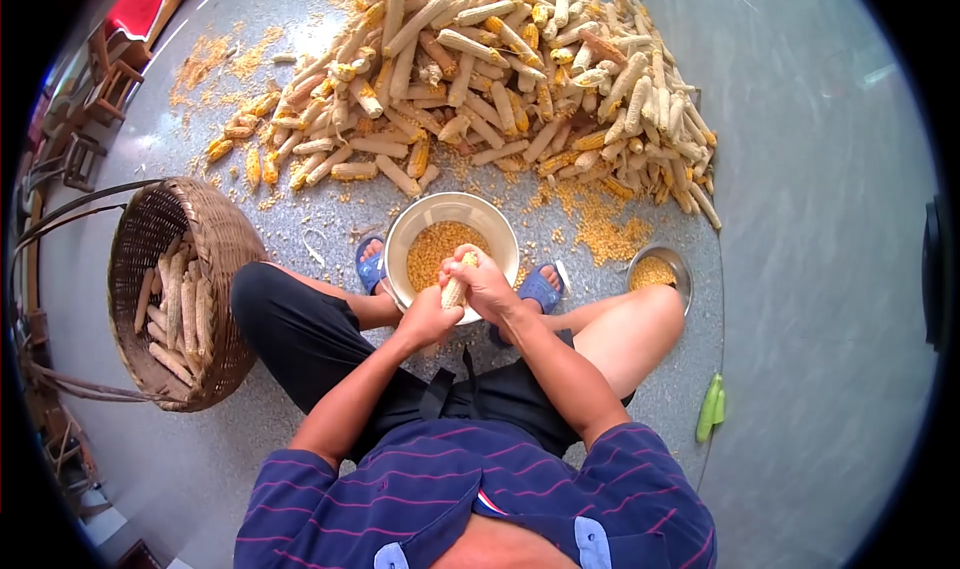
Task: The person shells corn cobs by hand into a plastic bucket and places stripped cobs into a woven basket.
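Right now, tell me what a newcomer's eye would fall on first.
Probably the heap of corn cobs, spread over the floor ahead. Next comes the pale bucket of kernels, where the left hand and right hand grip a partly stripped cob. To the person's left stands a wicker basket holding bare cobs.

At left, the basket [222, 239] stands in the way; ahead, the cob pile [490, 79]. Between bucket [450, 209] and bowl [681, 269], there is room.
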Tool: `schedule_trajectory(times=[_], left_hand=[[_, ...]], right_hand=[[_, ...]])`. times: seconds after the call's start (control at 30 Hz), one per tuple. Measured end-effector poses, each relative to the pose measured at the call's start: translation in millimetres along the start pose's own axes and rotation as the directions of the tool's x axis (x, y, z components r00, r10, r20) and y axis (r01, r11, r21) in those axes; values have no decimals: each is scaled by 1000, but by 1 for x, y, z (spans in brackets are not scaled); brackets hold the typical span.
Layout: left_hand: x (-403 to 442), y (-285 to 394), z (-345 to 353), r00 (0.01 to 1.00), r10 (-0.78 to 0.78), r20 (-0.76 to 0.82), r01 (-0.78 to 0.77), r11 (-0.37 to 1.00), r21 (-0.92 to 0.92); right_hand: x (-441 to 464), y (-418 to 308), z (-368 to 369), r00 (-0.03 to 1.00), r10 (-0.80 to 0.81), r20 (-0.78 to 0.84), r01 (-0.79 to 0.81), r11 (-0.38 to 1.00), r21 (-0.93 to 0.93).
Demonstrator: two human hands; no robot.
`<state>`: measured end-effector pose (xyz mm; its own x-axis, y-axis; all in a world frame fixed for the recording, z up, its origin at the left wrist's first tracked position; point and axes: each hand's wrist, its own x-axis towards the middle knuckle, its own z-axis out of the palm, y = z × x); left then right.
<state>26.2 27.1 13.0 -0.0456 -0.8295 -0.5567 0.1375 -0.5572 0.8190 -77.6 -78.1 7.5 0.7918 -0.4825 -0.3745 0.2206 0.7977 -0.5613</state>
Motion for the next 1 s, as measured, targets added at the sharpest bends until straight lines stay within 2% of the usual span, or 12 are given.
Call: schedule_trajectory(times=[0.07,0.13,0.17,0.23,0.4,0.5,0.53,0.6,0.67,0.77,0.93,1.0], left_hand=[[1,-9,7,859,407,-309,-78,702,708],[0,-3,6,839,438,-323,-77,683,726],[-1,1,1,970,136,-203,-72,953,294],[-8,14,-9,972,-117,204,193,892,-408],[-13,20,-10,880,139,454,288,603,-744],[-10,21,1,991,-36,127,80,932,-355],[-7,17,5,991,-37,130,82,932,-353],[-1,9,10,971,131,-199,-75,960,268],[-1,11,6,970,129,-206,-59,948,312],[-11,20,-5,933,-11,359,236,772,-591],[-14,25,-2,819,364,443,259,455,-852],[-12,19,-3,810,392,436,291,378,-879]], right_hand=[[1,6,1,998,-5,-66,5,1000,-3],[2,9,2,991,23,-132,-35,996,-84],[2,6,0,991,19,-130,-30,996,-81],[-7,-11,8,988,137,64,-151,938,313],[-6,-25,12,972,57,228,-97,981,169],[-3,-8,4,995,36,95,-46,993,105],[-1,-2,3,995,34,93,-44,993,107],[3,8,2,987,-47,-153,26,990,-137],[3,8,1,978,-28,-205,5,993,-116],[-5,-9,11,988,-23,151,-12,974,224],[-14,-23,29,964,24,264,-82,975,208],[-10,-27,22,993,-35,110,69,945,-321]])
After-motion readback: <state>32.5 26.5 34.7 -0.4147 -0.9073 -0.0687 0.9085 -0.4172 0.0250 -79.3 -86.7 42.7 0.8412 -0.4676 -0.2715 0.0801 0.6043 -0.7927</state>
